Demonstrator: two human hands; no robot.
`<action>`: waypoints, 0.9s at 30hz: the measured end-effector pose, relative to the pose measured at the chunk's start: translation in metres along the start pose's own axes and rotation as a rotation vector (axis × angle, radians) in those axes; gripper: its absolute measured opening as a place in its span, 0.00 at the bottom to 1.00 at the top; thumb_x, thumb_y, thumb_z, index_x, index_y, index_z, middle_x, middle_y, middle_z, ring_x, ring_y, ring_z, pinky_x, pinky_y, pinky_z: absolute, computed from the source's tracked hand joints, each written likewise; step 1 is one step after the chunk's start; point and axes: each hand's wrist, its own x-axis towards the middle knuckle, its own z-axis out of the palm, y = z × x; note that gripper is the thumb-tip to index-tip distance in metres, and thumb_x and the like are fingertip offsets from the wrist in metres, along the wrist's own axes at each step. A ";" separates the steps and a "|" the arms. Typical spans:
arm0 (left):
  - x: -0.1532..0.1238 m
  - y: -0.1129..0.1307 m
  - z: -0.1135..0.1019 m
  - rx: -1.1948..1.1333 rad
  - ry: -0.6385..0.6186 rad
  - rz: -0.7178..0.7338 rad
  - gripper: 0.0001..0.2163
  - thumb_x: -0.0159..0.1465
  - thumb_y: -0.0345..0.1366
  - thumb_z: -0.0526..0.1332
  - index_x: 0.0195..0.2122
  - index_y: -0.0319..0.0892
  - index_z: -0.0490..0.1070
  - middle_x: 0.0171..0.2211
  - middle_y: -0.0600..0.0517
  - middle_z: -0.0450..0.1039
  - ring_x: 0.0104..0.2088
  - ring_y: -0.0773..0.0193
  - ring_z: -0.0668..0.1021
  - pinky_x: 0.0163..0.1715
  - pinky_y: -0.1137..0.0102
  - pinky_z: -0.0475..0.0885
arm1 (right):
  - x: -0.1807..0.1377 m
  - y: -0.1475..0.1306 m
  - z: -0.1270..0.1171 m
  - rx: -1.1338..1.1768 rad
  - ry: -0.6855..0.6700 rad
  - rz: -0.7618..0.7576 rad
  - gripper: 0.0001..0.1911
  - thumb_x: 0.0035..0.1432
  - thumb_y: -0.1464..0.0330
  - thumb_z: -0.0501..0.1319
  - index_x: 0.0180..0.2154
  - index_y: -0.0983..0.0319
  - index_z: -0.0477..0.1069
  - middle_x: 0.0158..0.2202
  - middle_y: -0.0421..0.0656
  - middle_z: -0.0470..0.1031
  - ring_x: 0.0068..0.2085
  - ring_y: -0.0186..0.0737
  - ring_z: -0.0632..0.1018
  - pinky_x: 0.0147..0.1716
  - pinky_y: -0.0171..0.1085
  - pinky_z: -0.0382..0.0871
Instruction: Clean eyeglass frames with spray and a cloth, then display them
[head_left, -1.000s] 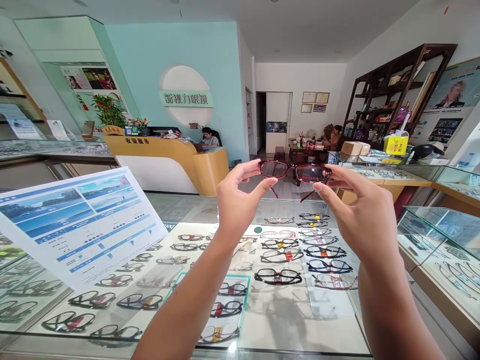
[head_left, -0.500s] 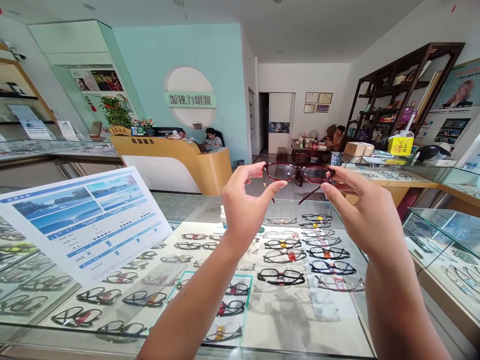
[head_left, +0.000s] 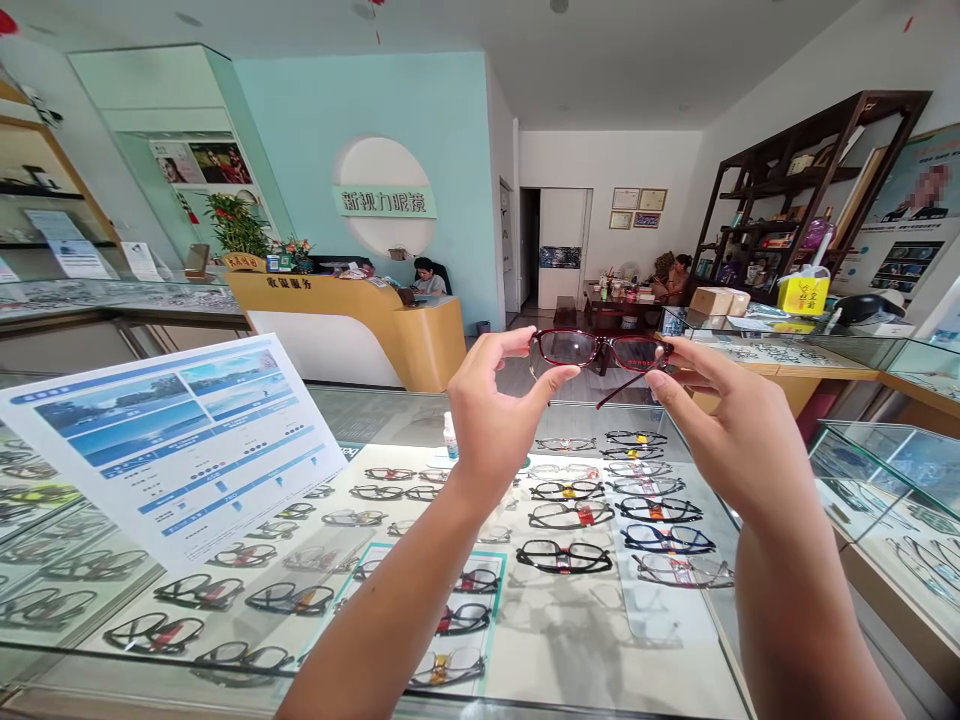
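Note:
I hold a pair of dark red glasses (head_left: 600, 350) with tinted lenses up at arm's length, above a glass display counter (head_left: 390, 420). My left hand (head_left: 491, 415) pinches the left end of the frame between thumb and fingers. My right hand (head_left: 731, 425) pinches the right end the same way. One temple hangs down loose below the frame. Under the counter glass lie several rows of eyeglass frames (head_left: 570, 515).
A printed leaflet stand (head_left: 176, 445) leans on the counter at the left. A small white bottle (head_left: 450, 437) stands behind my left hand. More glass cases (head_left: 885, 480) run along the right. A yellow reception desk (head_left: 352, 325) with a seated person lies beyond, another person sits farther back.
The glasses and both hands have shifted slightly right and down in view as my head moved. The grip is the same.

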 end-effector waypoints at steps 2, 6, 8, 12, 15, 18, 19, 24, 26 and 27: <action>0.000 0.000 0.000 -0.003 0.000 -0.003 0.24 0.59 0.54 0.79 0.50 0.47 0.82 0.45 0.50 0.86 0.45 0.58 0.85 0.47 0.60 0.77 | 0.000 0.000 0.000 0.005 0.000 0.002 0.27 0.73 0.52 0.63 0.65 0.57 0.78 0.55 0.51 0.87 0.54 0.60 0.87 0.59 0.60 0.78; 0.000 0.000 -0.001 -0.008 -0.004 -0.018 0.24 0.59 0.54 0.79 0.50 0.47 0.82 0.45 0.50 0.86 0.44 0.58 0.85 0.48 0.59 0.78 | 0.001 0.001 0.001 0.020 0.005 -0.001 0.27 0.72 0.51 0.63 0.64 0.57 0.78 0.55 0.50 0.87 0.53 0.59 0.87 0.59 0.60 0.78; 0.001 0.001 -0.001 -0.009 -0.008 -0.031 0.24 0.59 0.54 0.79 0.50 0.47 0.82 0.44 0.50 0.86 0.45 0.57 0.85 0.48 0.59 0.78 | 0.001 0.002 0.001 0.029 0.011 -0.007 0.27 0.72 0.50 0.63 0.64 0.57 0.78 0.56 0.50 0.87 0.52 0.59 0.87 0.58 0.60 0.78; 0.003 0.000 -0.002 -0.029 -0.027 -0.074 0.25 0.59 0.56 0.78 0.50 0.47 0.82 0.44 0.49 0.86 0.45 0.56 0.86 0.48 0.58 0.79 | 0.000 0.002 0.002 0.038 0.024 -0.028 0.27 0.72 0.50 0.63 0.64 0.56 0.79 0.55 0.51 0.87 0.51 0.58 0.88 0.56 0.59 0.79; 0.006 -0.002 -0.004 -0.040 -0.062 -0.115 0.26 0.58 0.58 0.78 0.51 0.48 0.83 0.45 0.48 0.87 0.46 0.54 0.86 0.48 0.56 0.79 | 0.000 0.002 0.003 0.044 0.041 -0.035 0.26 0.72 0.50 0.64 0.63 0.56 0.79 0.54 0.50 0.87 0.49 0.57 0.88 0.56 0.59 0.79; 0.011 -0.006 -0.006 -0.062 -0.103 -0.153 0.27 0.58 0.58 0.78 0.52 0.48 0.83 0.46 0.47 0.87 0.47 0.52 0.86 0.50 0.55 0.79 | -0.001 0.001 0.002 0.060 0.064 -0.040 0.26 0.71 0.50 0.65 0.61 0.56 0.81 0.53 0.50 0.88 0.48 0.57 0.88 0.54 0.58 0.80; 0.012 -0.007 -0.006 -0.077 -0.116 -0.166 0.26 0.58 0.58 0.78 0.52 0.48 0.83 0.47 0.47 0.87 0.48 0.52 0.86 0.50 0.54 0.79 | -0.001 0.001 0.002 0.066 0.072 -0.045 0.25 0.71 0.50 0.65 0.60 0.57 0.81 0.53 0.50 0.88 0.48 0.57 0.88 0.53 0.57 0.80; 0.017 -0.012 -0.008 -0.136 -0.177 -0.238 0.26 0.58 0.56 0.79 0.54 0.49 0.83 0.48 0.46 0.88 0.51 0.50 0.86 0.52 0.53 0.80 | -0.002 -0.002 0.001 0.075 0.087 -0.061 0.22 0.72 0.52 0.65 0.59 0.56 0.82 0.57 0.49 0.87 0.47 0.56 0.88 0.50 0.55 0.81; 0.018 -0.014 -0.009 -0.140 -0.199 -0.253 0.26 0.58 0.55 0.79 0.54 0.50 0.83 0.49 0.46 0.87 0.53 0.50 0.86 0.53 0.53 0.79 | -0.003 -0.004 0.000 0.076 0.086 -0.061 0.21 0.72 0.53 0.65 0.59 0.55 0.82 0.57 0.49 0.86 0.48 0.56 0.88 0.49 0.54 0.81; 0.018 -0.014 -0.009 -0.141 -0.208 -0.257 0.26 0.58 0.54 0.80 0.54 0.50 0.83 0.50 0.46 0.87 0.53 0.49 0.86 0.53 0.53 0.79 | -0.003 -0.004 -0.001 0.075 0.085 -0.058 0.21 0.72 0.53 0.65 0.59 0.55 0.82 0.57 0.49 0.86 0.48 0.56 0.88 0.48 0.53 0.81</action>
